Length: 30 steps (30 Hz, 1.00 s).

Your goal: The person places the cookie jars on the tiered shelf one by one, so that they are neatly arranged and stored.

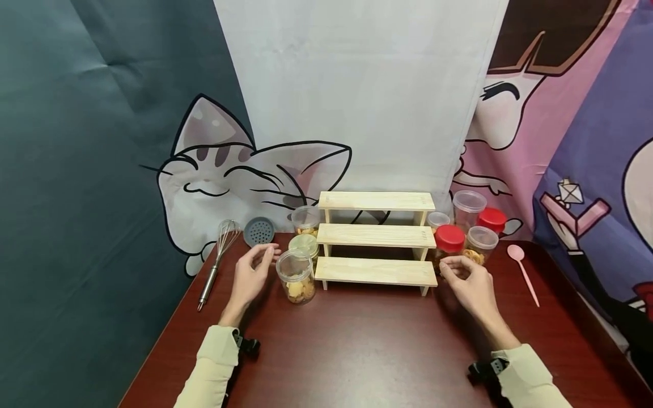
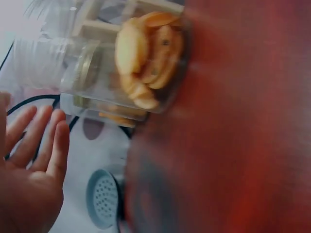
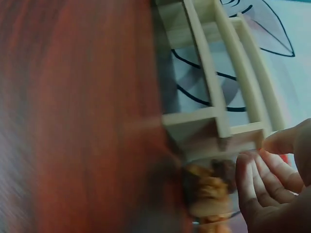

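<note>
My left hand (image 1: 253,273) is just left of a clear jar (image 1: 297,283) with yellow snack pieces inside. Its fingers (image 2: 57,145) look relaxed in the left wrist view, apart from the jar and holding nothing. At the shelf's right end, my right hand (image 1: 469,281) hovers in front of a red-lidded jar (image 1: 450,240). The fingers are loosely bent with the thumb near them, and I see nothing gripped. Between the hands stands a three-step wooden shelf (image 1: 376,271). Twisted brown snacks (image 3: 210,194) show below the right fingers in the right wrist view.
Behind the left jar are a yellowish-lidded jar (image 1: 304,245) and another clear jar (image 1: 306,217). More jars, including a tall clear one (image 1: 468,211), cluster at right. A whisk (image 1: 218,263) and grey strainer (image 1: 259,232) lie left, a pink spoon (image 1: 522,272) far right.
</note>
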{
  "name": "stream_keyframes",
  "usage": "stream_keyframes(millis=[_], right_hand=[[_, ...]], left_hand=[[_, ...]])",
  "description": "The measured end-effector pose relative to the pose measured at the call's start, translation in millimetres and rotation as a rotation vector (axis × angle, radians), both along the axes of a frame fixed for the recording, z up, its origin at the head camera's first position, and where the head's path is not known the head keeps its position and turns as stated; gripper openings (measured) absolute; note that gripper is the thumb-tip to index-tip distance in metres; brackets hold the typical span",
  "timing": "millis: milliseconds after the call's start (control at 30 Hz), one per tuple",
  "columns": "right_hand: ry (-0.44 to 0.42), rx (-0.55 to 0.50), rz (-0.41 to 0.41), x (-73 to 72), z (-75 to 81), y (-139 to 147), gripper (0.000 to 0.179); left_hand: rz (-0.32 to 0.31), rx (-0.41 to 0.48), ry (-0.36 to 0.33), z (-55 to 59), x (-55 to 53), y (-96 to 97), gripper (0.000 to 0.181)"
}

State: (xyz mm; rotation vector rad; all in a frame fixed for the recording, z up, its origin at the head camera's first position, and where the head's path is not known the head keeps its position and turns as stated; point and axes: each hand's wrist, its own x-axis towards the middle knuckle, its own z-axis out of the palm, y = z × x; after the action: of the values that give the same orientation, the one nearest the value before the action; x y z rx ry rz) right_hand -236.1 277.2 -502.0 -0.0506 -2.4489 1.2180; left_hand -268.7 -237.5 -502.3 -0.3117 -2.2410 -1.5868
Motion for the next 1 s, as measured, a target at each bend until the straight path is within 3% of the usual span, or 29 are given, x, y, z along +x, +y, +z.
stream_keyframes(millis=[133, 333, 500, 667, 1000], right_hand=[[-0.103, -0.077, 0.0, 1.0, -14.2, -1.0, 0.025], [-0.224, -0.346, 0.054, -0.4, -24.1, -4.5, 0.042], [-0.224, -0.46, 0.098, -5.7, -27.1, -6.5, 0.047], [-0.2, -0.483, 0.142, -9.1, -29.7, -5.4, 0.047], [-0.209, -0.466, 0.151, -5.9, -33.1, -2.2, 0.047]], left_hand=[[-0.122, -0.072, -0.043, -6.9, 12.3, 1.4, 0.032], [-0.238, -0.141, -0.135, -11.3, 24.0, 3.7, 0.057], [-0.174, -0.244, -0.161, -14.0, 27.1, 10.5, 0.08], [-0.092, -0.271, -0.129, -12.8, 26.8, 15.8, 0.081], [0.014, -0.239, 0.01, 12.2, 29.8, 22.4, 0.078]])
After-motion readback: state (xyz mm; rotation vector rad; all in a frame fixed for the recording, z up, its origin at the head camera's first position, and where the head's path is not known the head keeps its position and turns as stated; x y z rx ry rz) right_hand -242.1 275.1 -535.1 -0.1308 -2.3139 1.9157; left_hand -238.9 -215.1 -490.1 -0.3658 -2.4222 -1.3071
